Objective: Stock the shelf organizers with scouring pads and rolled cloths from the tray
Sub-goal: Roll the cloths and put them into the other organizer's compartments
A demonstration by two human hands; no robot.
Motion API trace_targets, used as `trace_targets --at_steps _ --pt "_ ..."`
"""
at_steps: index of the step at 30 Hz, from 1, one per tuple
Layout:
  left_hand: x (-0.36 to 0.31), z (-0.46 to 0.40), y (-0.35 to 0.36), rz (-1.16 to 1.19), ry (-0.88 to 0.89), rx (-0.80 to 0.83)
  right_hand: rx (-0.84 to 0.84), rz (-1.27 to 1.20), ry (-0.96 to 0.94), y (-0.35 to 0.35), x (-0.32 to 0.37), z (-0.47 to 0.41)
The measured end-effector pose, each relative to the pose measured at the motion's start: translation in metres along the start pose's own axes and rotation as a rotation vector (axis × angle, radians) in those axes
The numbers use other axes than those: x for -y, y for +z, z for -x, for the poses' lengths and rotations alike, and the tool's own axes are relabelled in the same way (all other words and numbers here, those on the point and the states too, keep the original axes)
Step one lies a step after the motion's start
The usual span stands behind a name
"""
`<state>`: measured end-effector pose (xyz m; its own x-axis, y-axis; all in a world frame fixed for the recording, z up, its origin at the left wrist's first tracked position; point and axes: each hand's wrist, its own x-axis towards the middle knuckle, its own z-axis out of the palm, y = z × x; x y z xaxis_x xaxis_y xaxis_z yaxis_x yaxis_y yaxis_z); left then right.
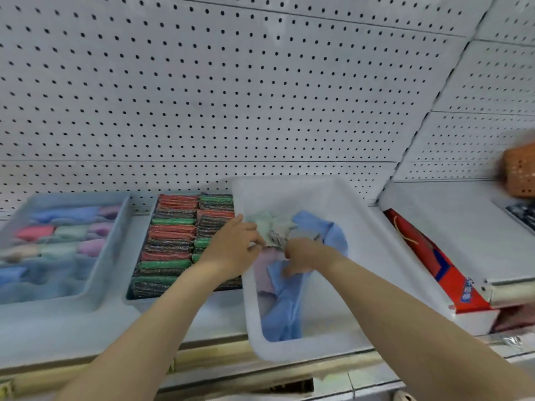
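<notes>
I see both hands inside the white plastic tray (318,195), which sits on the grey shelf (451,244) with its near end overhanging the shelf's front edge. The left hand (236,246) reaches in over the tray's left rim, fingers curled onto the crumpled pale green cloth (267,224). The right hand (304,257) is palm down, fingers curled into the loose blue cloth (289,308) at the tray's centre. Blur prevents confirming the exact grip of either hand. Both forearms are bare and extend from the near edge.

Left of the tray, touching its rim, the grey organizer of red, green and dark flat scouring pads (176,244) is packed in two columns. Toward the shelf's left end, the translucent blue organizer of coloured rolled cloths (62,235) stands.
</notes>
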<state>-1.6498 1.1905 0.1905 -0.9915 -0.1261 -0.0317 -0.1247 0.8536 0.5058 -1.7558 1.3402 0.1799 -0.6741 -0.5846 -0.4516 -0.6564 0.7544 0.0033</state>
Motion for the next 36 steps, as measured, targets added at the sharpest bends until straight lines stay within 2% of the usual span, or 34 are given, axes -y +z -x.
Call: trace_targets --at_steps 3,5,9,11,14,17,19,21,23,29,32,36 --pt "0.000 0.000 0.005 0.018 -0.039 -0.020 -0.124 0.085 -0.014 0.006 -0.005 0.002" --pt "-0.002 0.001 0.007 0.003 -0.067 -0.014 -0.217 0.103 0.044 0.005 -0.012 0.000" --pt "-0.007 0.001 0.009 0.009 -0.102 -0.013 -0.020 -0.031 0.095 0.006 -0.024 0.003" --pt "-0.007 0.000 0.009 -0.003 -0.121 -0.003 0.058 -0.267 0.068 0.009 -0.029 0.001" --pt "-0.010 -0.002 0.003 -0.008 -0.159 0.025 0.085 -0.877 -0.019 0.000 -0.036 0.001" --pt "-0.020 -0.003 -0.010 0.172 -0.158 -0.023 0.058 -1.283 -0.202 -0.029 -0.041 0.019" --pt "-0.026 -0.003 -0.023 0.413 -0.056 -0.007 0.055 -1.420 -0.350 -0.050 -0.044 0.033" --pt "-0.031 -0.005 -0.036 0.611 0.083 0.031 0.041 -1.423 -0.490 -0.070 -0.044 0.047" --pt "-0.033 -0.010 -0.047 0.695 0.156 0.003 0.034 -1.418 -0.592 -0.089 -0.040 0.059" --pt "-0.022 -0.018 -0.098 1.006 0.152 -0.116 -0.018 -1.435 -0.757 -0.132 -0.020 0.075" --pt "-0.025 -0.016 -0.121 1.036 0.146 -0.259 -0.085 -1.458 -0.737 -0.146 -0.010 0.073" --pt "-0.023 -0.009 -0.148 1.034 0.122 -0.348 -0.204 -1.638 -0.572 -0.158 0.010 0.067"
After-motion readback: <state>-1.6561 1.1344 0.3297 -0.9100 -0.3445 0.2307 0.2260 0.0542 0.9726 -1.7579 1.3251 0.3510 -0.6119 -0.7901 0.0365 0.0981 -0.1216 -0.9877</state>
